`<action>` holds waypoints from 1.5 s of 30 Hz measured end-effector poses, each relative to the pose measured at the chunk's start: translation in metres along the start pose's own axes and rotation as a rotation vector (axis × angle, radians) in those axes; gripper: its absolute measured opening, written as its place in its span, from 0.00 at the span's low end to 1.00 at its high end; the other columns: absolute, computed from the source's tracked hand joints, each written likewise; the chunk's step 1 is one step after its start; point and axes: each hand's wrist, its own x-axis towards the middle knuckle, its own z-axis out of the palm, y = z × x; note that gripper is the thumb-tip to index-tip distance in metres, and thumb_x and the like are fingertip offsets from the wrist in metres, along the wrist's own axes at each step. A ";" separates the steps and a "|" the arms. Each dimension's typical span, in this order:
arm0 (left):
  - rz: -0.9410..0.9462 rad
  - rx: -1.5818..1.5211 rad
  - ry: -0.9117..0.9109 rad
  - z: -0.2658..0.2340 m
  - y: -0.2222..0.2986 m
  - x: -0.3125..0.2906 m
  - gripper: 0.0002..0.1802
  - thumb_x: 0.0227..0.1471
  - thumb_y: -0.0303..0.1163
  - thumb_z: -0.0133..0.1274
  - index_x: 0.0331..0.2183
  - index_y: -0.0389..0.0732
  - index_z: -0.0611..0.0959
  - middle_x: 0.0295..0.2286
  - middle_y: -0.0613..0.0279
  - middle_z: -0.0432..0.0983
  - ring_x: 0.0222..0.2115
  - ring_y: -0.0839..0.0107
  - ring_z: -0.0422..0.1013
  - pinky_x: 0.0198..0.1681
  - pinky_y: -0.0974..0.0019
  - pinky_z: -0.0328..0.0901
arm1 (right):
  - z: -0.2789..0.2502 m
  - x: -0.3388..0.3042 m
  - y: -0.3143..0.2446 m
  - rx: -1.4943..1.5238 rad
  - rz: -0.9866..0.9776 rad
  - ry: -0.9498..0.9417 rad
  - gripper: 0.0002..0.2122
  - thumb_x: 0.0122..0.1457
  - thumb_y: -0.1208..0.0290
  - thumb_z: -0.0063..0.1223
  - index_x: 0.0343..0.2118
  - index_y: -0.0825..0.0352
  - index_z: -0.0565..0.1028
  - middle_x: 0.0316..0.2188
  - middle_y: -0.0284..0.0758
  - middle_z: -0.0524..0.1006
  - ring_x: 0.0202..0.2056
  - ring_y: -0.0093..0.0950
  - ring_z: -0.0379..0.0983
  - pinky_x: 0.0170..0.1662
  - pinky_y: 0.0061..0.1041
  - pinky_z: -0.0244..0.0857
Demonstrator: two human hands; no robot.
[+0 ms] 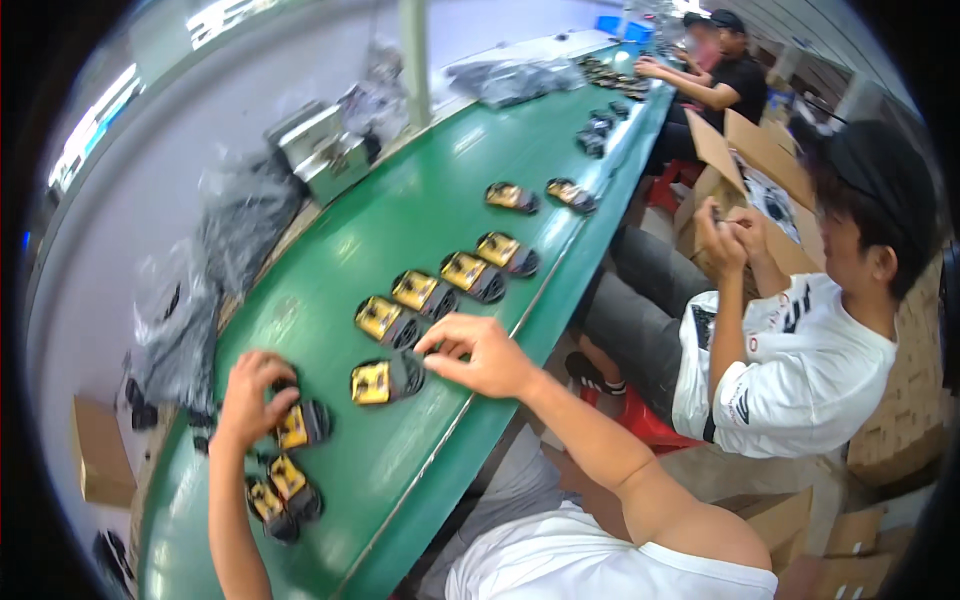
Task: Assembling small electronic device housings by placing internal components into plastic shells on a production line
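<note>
Several small rounded devices with black casings and yellow inner faces lie on a green belt-like bench. My right hand [482, 355] reaches in from the right, fingers bent and pinching at the black end of one device [371, 382]. My left hand [252, 393] is curled, its thumb bent toward the fingers around something dark that is mostly hidden. Just beside that thumb sits another device [297, 426]. Closer to me, below the left hand, two more devices [290, 480] lie side by side, touching.
A row of similar devices [420, 292] extends away along the green bench [330, 270]. Grey plastic bags [250, 215] and a pale metal box [320, 150] line the left edge. At right, a seated person in white [800, 360] handles a small part beside open cartons [715, 150].
</note>
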 end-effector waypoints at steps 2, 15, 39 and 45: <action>0.023 0.013 0.046 0.000 -0.020 -0.005 0.12 0.45 0.34 0.67 0.33 0.42 0.83 0.40 0.56 0.77 0.47 0.51 0.70 0.52 0.51 0.64 | -0.004 0.002 -0.007 -0.026 0.042 -0.012 0.10 0.56 0.72 0.65 0.40 0.68 0.82 0.37 0.36 0.80 0.33 0.23 0.79 0.37 0.24 0.75; -0.127 0.142 0.057 -0.005 -0.021 -0.014 0.16 0.54 0.33 0.62 0.45 0.41 0.82 0.45 0.55 0.75 0.50 0.51 0.70 0.56 0.52 0.65 | -0.029 0.000 -0.002 0.067 0.142 0.027 0.10 0.58 0.84 0.60 0.43 0.74 0.80 0.43 0.34 0.77 0.38 0.19 0.77 0.41 0.18 0.73; -0.057 0.011 0.161 0.024 0.108 0.014 0.20 0.53 0.37 0.64 0.46 0.39 0.83 0.45 0.51 0.79 0.50 0.50 0.72 0.56 0.51 0.64 | 0.008 -0.006 -0.030 -0.362 0.034 -0.161 0.10 0.54 0.78 0.65 0.39 0.70 0.83 0.33 0.39 0.79 0.23 0.26 0.75 0.29 0.24 0.70; -0.114 -0.221 0.247 0.052 0.130 -0.016 0.23 0.51 0.34 0.66 0.49 0.40 0.81 0.49 0.52 0.77 0.51 0.52 0.73 0.55 0.55 0.69 | 0.034 -0.032 -0.056 -0.202 0.054 -0.334 0.11 0.53 0.79 0.65 0.40 0.70 0.83 0.34 0.39 0.79 0.25 0.26 0.76 0.30 0.25 0.70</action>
